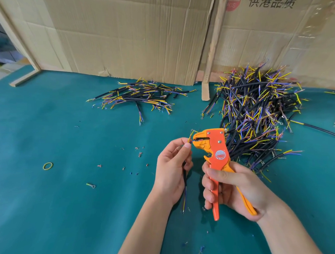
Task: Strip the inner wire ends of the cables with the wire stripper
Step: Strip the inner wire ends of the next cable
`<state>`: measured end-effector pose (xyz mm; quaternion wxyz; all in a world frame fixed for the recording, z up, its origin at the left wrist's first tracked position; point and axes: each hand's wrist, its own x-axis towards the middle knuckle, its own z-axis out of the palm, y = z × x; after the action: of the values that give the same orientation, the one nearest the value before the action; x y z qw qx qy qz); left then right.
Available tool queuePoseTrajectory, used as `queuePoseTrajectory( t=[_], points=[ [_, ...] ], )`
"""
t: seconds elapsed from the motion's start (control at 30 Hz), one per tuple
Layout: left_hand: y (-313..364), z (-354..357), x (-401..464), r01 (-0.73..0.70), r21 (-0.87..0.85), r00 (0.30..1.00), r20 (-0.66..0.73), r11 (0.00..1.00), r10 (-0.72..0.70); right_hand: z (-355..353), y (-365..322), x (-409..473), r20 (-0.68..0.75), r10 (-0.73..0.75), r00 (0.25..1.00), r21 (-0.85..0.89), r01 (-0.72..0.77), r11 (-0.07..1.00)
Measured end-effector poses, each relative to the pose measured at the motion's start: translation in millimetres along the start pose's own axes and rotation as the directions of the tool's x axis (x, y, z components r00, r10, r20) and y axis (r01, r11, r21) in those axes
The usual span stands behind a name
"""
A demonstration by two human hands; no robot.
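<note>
A: Why does the left hand (172,166) hold the short black cable (185,178) so high, close to its top end?

B: I think it is for control. Thumb and forefinger pinch the thin coloured inner wires (190,136) just beside the mouth of the orange and yellow wire stripper (216,148), so the ends go straight between the jaws and do not bend away. The rest of the cable hangs down through the palm toward the near side.

A: And the right hand (235,190)?

B: Its fingers are wrapped round both handles of the tool, with the head pointing to the left, toward the wires. The handles stand apart at a narrow angle, so in my judgement the squeeze is not finished. Whether the blades already bite the insulation, I cannot tell; the wire ends are too small there.

A: Why are there two piles?

B: The big heap of black cables (260,112) lies far right, next to the tool hand. The smaller, flatter bundle (141,96) lies far and a little left. Probably one is the supply and the other the finished pieces, but which is which I cannot say.

A: And the small bits on the green table mat (46,130)?

B: They look like cut insulation, fallen under the working place. A yellow rubber band (47,166) lies near left.
</note>
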<state>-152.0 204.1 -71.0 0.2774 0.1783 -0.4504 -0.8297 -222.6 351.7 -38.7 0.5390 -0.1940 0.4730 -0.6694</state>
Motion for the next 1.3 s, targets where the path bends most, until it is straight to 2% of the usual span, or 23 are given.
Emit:
queuePoseTrajectory(
  t=[0.2,0.53,0.77,0.97,1.3],
  points=[
    [0,-1,0,0.003,0.007,1.0,0.013,1.0,-0.003,1,0,0,-0.007,0.001,1.0,0.001,-0.001,1.0],
    [1,-1,-1,0.018,-0.016,1.0,0.01,1.0,-0.018,13,7,7,-0.201,-0.079,0.976,-0.016,0.077,0.997],
    [2,-1,-1,0.048,-0.058,0.999,-0.006,0.997,-0.049,4,-2,1,-0.133,-0.09,0.987,0.101,0.104,0.989],
    [3,-1,0,0.038,-0.056,0.999,-0.003,0.998,-0.038,-6,-10,-8,-0.003,-0.015,1.0,0.036,0.015,0.999],
    [-3,3,-1,-0.051,0.086,0.994,-0.095,0.995,0.059,5,-4,-2,-0.072,0.011,0.997,0.034,-0.008,0.999]
  ],
)
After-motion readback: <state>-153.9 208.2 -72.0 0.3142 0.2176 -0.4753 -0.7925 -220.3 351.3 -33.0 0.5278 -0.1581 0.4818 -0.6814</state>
